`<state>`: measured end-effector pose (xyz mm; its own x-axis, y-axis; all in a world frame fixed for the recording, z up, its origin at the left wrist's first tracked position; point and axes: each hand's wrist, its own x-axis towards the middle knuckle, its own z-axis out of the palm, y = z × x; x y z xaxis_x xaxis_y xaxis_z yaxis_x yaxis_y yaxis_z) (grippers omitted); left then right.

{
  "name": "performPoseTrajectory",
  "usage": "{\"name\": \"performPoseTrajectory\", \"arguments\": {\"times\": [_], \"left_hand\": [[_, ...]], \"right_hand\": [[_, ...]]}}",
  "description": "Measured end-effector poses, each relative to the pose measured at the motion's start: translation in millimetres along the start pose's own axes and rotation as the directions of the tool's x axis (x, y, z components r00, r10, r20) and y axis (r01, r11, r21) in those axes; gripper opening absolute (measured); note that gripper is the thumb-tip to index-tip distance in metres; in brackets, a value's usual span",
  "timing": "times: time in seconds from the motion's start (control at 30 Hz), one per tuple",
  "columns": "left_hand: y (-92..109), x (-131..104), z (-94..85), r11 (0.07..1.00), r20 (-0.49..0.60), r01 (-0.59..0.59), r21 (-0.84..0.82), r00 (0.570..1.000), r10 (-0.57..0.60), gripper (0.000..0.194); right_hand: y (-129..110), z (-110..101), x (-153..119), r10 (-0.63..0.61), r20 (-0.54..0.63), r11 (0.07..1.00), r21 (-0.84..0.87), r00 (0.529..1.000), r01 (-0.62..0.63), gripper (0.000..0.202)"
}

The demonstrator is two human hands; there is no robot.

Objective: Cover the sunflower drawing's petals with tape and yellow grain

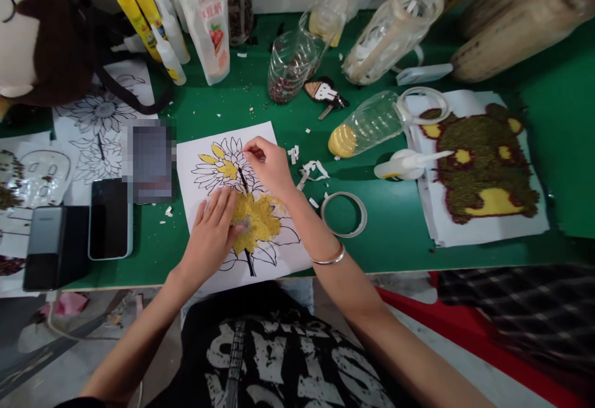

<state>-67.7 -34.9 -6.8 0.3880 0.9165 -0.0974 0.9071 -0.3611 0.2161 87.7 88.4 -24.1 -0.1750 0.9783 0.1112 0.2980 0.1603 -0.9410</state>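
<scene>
Lies askew on a green tabletop (pixel 395 228) as a white paper sheet (pixel 288 257) with black-outlined flowers (pixel 209 175); carries yellow grains (pixel 264 225) on the lower bloom (pixel 253 234) and some upper petals (pixel 229 170).

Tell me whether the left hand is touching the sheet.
Touching. The head view shows the left hand lying palm down across the sheet, its fingers flat against the paper beside the yellow flower.

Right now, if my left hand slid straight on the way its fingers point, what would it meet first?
Your left hand would likely first meet the yellow-filled petals of the black-outlined upper flower on the white paper sheet. Your right hand looks close beyond, though depth is unclear.
</scene>
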Motion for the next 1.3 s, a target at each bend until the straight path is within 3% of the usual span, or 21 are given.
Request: {"name": "performPoseTrajectory", "arguments": {"times": [0.3, 0.6, 0.83, 1.3], "left_hand": [[8.7, 1.3, 7.6, 0.987, 0.006, -0.12, 0.107, 0.993, 0.12, 0.057], [-1.1, 10.8, 5.6, 0.994, -0.021, -0.058, 0.09, 0.998, 0.06, 0.06], [10.0, 11.2, 6.2, 0.965, 0.05, -0.227, 0.134, 0.974, 0.222, 0.063], [3.8, -16.7, 6.8, 0.941, 0.101, -0.302, 0.151, 0.952, 0.29, 0.059]], "right_hand": [[1.9, 0.7, 0.8, -0.006, -0.013, 1.0, 0.007, 1.0, 0.006, 0.008], [2.7, 1.2, 0.9, -0.021, -0.013, 1.0, 0.002, 1.0, 0.021, 0.008], [4.1, 1.4, 0.5, -0.033, -0.014, 0.999, -0.019, 0.999, 0.033, 0.008], [1.7, -0.6, -0.5, -0.019, 0.0, 1.0, -0.014, 1.0, 0.019, 0.008]]}}
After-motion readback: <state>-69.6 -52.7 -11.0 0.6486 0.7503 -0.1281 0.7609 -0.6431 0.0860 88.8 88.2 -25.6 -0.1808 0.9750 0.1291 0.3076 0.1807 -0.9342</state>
